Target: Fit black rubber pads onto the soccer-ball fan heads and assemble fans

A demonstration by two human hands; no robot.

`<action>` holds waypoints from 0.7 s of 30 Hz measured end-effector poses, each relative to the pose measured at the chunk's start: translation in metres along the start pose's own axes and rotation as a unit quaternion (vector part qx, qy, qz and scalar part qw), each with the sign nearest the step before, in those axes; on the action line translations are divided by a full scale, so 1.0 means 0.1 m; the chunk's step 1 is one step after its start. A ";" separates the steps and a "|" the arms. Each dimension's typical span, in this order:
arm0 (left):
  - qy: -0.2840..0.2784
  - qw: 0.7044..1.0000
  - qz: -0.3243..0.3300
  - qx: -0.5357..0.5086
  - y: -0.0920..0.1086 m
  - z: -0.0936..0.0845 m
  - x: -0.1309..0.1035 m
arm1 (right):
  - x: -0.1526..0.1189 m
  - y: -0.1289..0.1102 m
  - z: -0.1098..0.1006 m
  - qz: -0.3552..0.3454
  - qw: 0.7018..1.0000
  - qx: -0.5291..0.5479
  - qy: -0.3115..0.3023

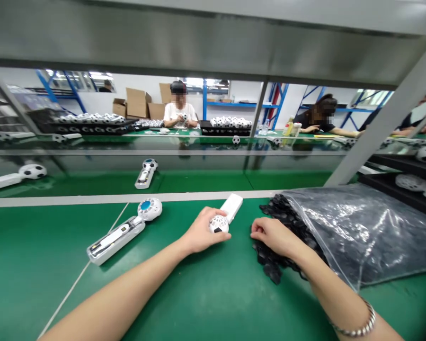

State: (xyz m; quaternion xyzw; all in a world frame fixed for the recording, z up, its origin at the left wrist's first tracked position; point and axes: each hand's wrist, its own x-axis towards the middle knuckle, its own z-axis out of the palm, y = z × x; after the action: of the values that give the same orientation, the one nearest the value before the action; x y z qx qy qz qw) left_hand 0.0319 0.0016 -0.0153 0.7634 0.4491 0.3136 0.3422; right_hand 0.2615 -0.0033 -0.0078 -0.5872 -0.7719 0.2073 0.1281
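My left hand (206,233) is closed round the head of a white handheld fan (219,224) shaped like a football, whose white handle (232,206) points away to the upper right on the green bench. Beside it, my right hand (275,235) has its fingertips pinched together at the edge of a pile of small black plastic pieces (271,270). Whatever lies between those fingertips is too small to make out. The pile spills from the mouth of a clear plastic bag (371,232). To the left lies another fan (119,235) with its handle casing open and inner parts showing.
Beyond a pale strip, another fan (146,174) lies on the green belt, and one more (24,174) is at far left. Black trays (401,182) stand at right beside a slanted metal post (379,113). A shelf (199,40) crosses overhead. Co-workers sit across the line.
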 end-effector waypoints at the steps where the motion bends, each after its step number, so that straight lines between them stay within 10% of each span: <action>1: 0.002 1.000 0.002 0.001 0.00 0.00 0.00 | -0.01 -0.02 0.00 -0.012 1.000 0.006 0.003; 17: -0.108 0.991 -0.003 -0.078 -0.06 -0.12 0.00 | 0.01 -0.25 0.12 -0.028 0.934 0.353 -0.042; 21: -0.094 0.995 -0.007 -0.038 -0.07 -0.13 0.01 | -0.01 -0.27 0.11 -0.123 0.955 0.266 0.046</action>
State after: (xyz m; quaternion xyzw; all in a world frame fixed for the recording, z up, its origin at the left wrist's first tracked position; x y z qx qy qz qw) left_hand 0.0186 0.0081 -0.0128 0.7729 0.4080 0.2552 0.4136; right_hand 0.2342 -0.0121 -0.0044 -0.4409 -0.7485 0.3605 0.3396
